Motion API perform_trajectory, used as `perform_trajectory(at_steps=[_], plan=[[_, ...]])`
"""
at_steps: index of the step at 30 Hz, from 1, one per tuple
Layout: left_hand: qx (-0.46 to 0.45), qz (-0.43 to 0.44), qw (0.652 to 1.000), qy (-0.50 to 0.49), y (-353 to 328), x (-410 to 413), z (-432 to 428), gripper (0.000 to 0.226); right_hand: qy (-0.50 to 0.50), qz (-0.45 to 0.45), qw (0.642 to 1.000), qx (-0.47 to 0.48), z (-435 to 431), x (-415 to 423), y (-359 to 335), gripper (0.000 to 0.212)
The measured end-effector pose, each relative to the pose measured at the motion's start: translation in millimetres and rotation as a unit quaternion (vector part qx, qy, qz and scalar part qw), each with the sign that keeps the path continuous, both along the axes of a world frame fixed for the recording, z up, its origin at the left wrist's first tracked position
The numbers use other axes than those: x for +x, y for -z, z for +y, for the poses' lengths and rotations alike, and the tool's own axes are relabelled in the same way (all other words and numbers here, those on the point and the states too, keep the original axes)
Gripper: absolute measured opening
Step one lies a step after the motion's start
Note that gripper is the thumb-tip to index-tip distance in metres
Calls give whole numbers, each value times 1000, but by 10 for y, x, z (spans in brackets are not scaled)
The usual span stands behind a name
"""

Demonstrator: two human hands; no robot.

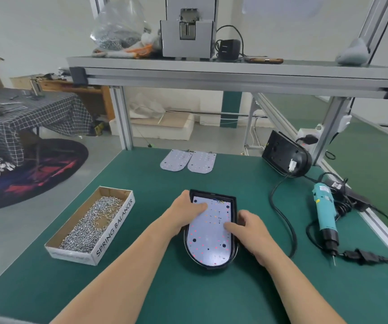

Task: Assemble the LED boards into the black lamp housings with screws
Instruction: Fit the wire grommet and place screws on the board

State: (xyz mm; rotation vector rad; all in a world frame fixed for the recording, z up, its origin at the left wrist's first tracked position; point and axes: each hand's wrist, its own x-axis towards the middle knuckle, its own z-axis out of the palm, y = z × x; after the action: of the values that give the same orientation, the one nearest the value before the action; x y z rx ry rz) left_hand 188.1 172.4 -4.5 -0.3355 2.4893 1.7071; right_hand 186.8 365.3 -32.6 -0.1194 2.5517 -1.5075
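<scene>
The LED board (209,232) is being seated in the black lamp housing (208,265), right in the middle of the worktop (141,288). The left hand (186,213) is laid over the housing's far left corner, with its fingers flat on the upper part of the board and nothing gripped. The right hand (246,228) is draped over the right rim. Its fingers are stretched onto the board's right edge about midway down, pressing rather than pinching. So the board is found directly under both sets of fingertips, and the housing is cradled between the two palms.

For this step to be done well, pressure should be spread evenly, so that the board is pushed flat into the housing and not rocked on one corner. The board's rounded end should be matched to the housing's rounded near end, and the screw holes lined up with whatever lies beneath. Whether that has been achieved cannot be told from here. A few wires are glimpsed at the board's far edge; they should be tucked clear, lest they be trapped.

No screw appears to be fitted yet. The screws (90,228) are waiting in the cardboard box (115,228) to the left. The electric screwdriver (325,213) is lying to the right, well apart from the hands. Two spare boards (188,161) are laid at the far edge, and a second housing (286,155) is propped at the far right.
</scene>
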Motion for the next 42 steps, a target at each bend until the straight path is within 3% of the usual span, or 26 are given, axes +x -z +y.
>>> perform_trajectory(at_steps=[3,6,8,11,14,19,22,25,27,29,30,32,34,37,42], plan=[[-219,18,974,-56,-244,-20,-260,28,13,-29,999,-24,-9,-17,33,25],[-372,78,903,-200,-504,82,-965,19,21,-36,999,-21,-16,-43,69,23],[-463,5,861,-211,-569,233,-1478,17,19,-34,999,-21,-16,-59,84,16],[-552,-144,818,-77,-407,395,-1814,15,14,-23,999,-22,-15,-72,105,16],[-556,-122,822,-7,-110,462,-1829,8,13,-18,999,-33,-26,-72,100,16],[-497,-35,863,-84,108,468,-1843,25,12,-5,999,-39,-15,-63,116,19],[-488,-16,869,-85,110,494,-1851,27,14,-7,999,-43,-11,-67,121,19],[-466,23,869,-162,111,560,-1836,25,15,-5,999,-40,-11,-65,119,21],[-351,41,909,-219,62,598,-1793,18,14,-8,999,-38,-13,-65,122,22],[-87,63,959,-263,-45,597,-1716,9,15,-11,999,-38,-11,-70,125,21],[60,73,959,-265,-124,587,-1634,9,15,-14,999,-40,-10,-74,127,20],[312,73,919,-229,-273,555,-1364,13,17,-20,999,-45,-13,-75,131,19],[497,38,852,-158,-368,501,-973,15,20,-28,998,-48,-21,-80,130,17],[620,-57,781,-58,-356,378,-285,16,22,-40,998,-50,-30,-78,117,16],[613,-105,779,-86,-116,158,457,11,31,-8,999,-5,-63,-6,56,22]])
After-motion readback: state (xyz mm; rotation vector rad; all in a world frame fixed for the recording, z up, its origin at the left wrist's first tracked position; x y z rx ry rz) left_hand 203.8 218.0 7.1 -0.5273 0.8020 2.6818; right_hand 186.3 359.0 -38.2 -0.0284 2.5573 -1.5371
